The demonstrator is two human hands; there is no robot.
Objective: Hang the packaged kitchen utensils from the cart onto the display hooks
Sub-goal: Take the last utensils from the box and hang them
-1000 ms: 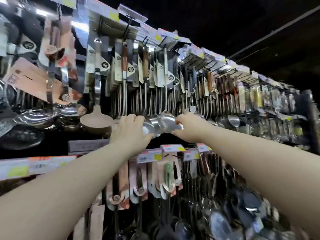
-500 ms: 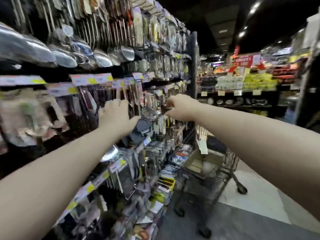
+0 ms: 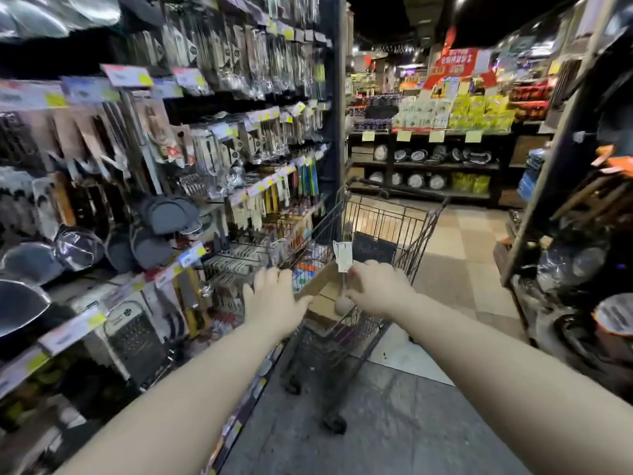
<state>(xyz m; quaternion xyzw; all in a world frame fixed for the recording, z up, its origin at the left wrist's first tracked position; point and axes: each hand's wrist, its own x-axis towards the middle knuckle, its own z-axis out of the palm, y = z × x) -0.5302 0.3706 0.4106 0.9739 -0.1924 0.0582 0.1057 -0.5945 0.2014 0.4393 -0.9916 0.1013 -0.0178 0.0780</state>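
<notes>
Head view: my right hand (image 3: 378, 289) pinches what looks like a tagged utensil (image 3: 343, 269) over the cart (image 3: 394, 214); left hand (image 3: 274, 299) open, empty beside it. Lift clear before turning to the hooks.

Setting: we stand in a store aisle (image 3: 394, 437) at night-dim light, the ceiling (image 3: 486, 15) dark above us.
Floor: grey underfoot (image 3: 411, 423), turning to pale checkered tiles (image 3: 459, 234) farther ahead.
Left: we see a tall display rack (image 3: 337, 97) with price tags (image 3: 128, 75) along its rails.
Ahead: a dark shelving unit (image 3: 424, 164) crosses the aisle end, round dishes on its lower shelves, yellow and white boxes (image 3: 476, 113) stacked on top, paper labels on its edge.
Above it: a red sign (image 3: 457, 63), its lettering too blurred for us to read.
Right: another dark rack (image 3: 565, 173) leans into view.
Light: small ceiling lamps (image 3: 460, 0) glow far back.
</notes>
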